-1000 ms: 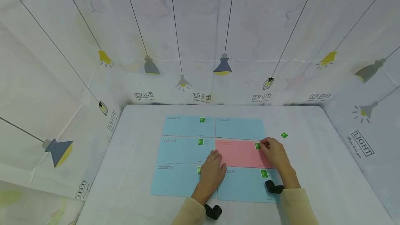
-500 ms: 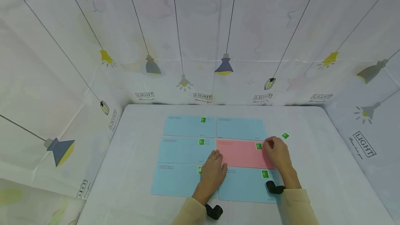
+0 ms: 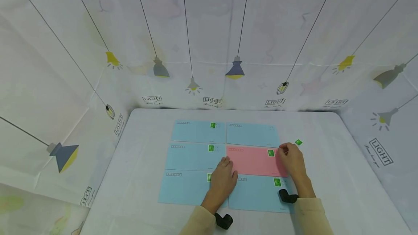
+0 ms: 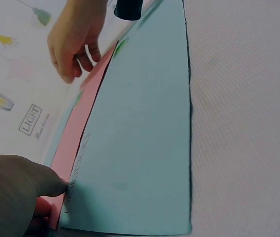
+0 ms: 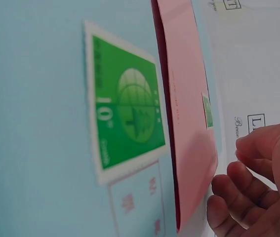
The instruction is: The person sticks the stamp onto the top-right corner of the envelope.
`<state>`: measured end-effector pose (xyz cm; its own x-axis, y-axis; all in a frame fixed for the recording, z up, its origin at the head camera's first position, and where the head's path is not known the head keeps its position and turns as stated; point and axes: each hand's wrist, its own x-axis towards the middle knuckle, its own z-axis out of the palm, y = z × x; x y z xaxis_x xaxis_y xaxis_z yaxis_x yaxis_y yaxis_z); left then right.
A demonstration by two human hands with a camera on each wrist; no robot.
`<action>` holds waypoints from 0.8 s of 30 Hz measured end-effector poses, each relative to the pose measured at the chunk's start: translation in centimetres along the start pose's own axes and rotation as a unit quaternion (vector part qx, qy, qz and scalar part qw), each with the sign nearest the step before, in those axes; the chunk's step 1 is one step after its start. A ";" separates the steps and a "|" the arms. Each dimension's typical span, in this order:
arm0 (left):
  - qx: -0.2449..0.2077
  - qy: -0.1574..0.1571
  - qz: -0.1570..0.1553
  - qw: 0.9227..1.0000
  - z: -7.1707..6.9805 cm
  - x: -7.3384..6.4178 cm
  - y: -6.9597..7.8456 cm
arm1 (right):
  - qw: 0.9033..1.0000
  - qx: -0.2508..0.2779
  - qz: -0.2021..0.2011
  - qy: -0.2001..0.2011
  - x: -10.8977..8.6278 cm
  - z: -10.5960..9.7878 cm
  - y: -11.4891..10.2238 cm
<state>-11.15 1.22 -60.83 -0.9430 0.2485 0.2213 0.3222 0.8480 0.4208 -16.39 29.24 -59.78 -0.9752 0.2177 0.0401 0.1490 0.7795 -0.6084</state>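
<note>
In the head view a pink envelope [image 3: 249,162] lies at the right of the middle row, a green stamp [image 3: 271,153] near its upper right corner. My left hand [image 3: 223,178] rests with fairly straight fingers over the pink envelope's left edge and the neighbouring blue envelopes, partly covering a stamp at lower left. My right hand [image 3: 291,159] is at the pink envelope's right edge, its fingers loosely curled. In the right wrist view, thumb and forefinger come close together with nothing visible between them. A blue envelope [image 5: 41,118] with a large green stamp [image 5: 127,103] fills the foreground there.
Several blue envelopes [image 3: 189,157] surround the pink one in two columns; the top right blue envelope [image 3: 251,135] bears no stamp. A loose green stamp [image 3: 298,142] lies on the white table [image 3: 137,162] beyond my right hand. A lamp-patterned curtain [image 3: 209,39] stands behind.
My right hand has drawn back to the right from the stamp on the pink envelope, leaving the stamp in full view. My left hand stays in place.
</note>
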 end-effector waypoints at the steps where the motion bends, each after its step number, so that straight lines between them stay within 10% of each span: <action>1: -0.001 -0.001 0.000 1.000 0.0 0.0 0.0 | 1.000 0.001 0.000 -0.001 0.0 0.0 0.0; 24: -0.007 0.014 0.002 1.000 -0.3 -0.1 0.1 | 0.995 0.025 0.087 0.046 3.5 -2.3 2.5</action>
<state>-10.96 1.17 -60.57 -0.9390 0.2393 0.2472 0.3279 0.8400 0.4324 -19.10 33.34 -59.39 -0.9160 0.4012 0.0027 0.3028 0.6958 -0.6513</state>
